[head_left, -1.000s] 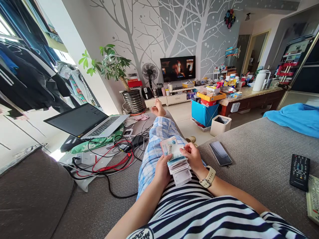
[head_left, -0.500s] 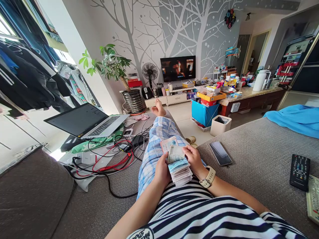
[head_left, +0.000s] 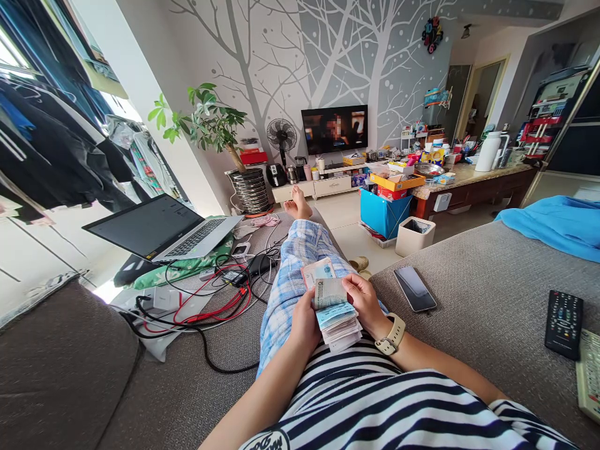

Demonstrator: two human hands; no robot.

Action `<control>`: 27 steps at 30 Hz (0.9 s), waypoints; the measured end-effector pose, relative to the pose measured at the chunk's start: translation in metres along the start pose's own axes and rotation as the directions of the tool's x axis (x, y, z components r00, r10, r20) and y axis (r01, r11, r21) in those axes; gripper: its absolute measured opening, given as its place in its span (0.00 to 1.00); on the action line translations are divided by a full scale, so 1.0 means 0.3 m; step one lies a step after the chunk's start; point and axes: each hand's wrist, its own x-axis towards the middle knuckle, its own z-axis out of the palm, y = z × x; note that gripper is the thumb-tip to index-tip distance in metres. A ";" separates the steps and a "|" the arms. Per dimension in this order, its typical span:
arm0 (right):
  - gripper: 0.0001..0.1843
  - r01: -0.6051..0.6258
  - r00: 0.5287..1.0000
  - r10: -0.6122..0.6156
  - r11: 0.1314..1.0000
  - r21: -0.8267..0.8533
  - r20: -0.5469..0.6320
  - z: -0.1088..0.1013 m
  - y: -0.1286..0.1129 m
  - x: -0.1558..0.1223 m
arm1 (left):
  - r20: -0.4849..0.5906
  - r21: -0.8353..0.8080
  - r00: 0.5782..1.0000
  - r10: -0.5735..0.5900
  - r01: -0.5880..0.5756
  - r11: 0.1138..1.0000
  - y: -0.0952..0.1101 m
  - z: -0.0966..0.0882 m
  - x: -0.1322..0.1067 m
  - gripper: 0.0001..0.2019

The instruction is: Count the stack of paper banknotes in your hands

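Note:
I lie on a grey sofa with a thick stack of banknotes (head_left: 334,312) held over my lap. My left hand (head_left: 304,322) grips the stack from the left side, thumb on top. My right hand (head_left: 368,305), with a pale watch on its wrist, pinches the top note at its right edge and folds it toward me. One note stands up behind the folded one. My striped shirt and blue checked trousers lie under the stack.
A black phone (head_left: 414,289) lies on the sofa just right of my hands, a remote control (head_left: 563,323) farther right. To the left sit an open laptop (head_left: 162,230) and a tangle of cables (head_left: 210,299). A blue blanket (head_left: 557,224), bin (head_left: 414,235) and television (head_left: 334,129) lie beyond.
My right hand has peeled the top note back and down over the stack, leaving the note behind it standing. My left hand has kept its grip in the same place.

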 end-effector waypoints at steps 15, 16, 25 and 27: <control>0.16 -0.012 1.000 0.012 1.000 0.007 0.007 0.001 0.004 0.000 | 0.075 0.010 0.997 0.030 -0.031 0.999 -0.017 -0.028 0.020 0.07; 0.16 -0.012 1.000 0.012 1.000 0.007 0.007 0.001 0.004 0.001 | 0.066 0.006 0.998 0.023 -0.023 1.000 -0.015 -0.026 0.018 0.07; 0.17 0.009 1.000 -0.009 1.000 0.004 0.005 0.001 0.005 -0.001 | 0.071 0.043 0.997 0.040 -0.043 0.998 -0.020 -0.028 0.017 0.10; 0.16 0.004 1.000 -0.004 1.000 0.009 0.009 0.001 0.004 -0.001 | 0.075 0.052 0.996 0.042 -0.046 0.998 -0.021 -0.029 0.016 0.10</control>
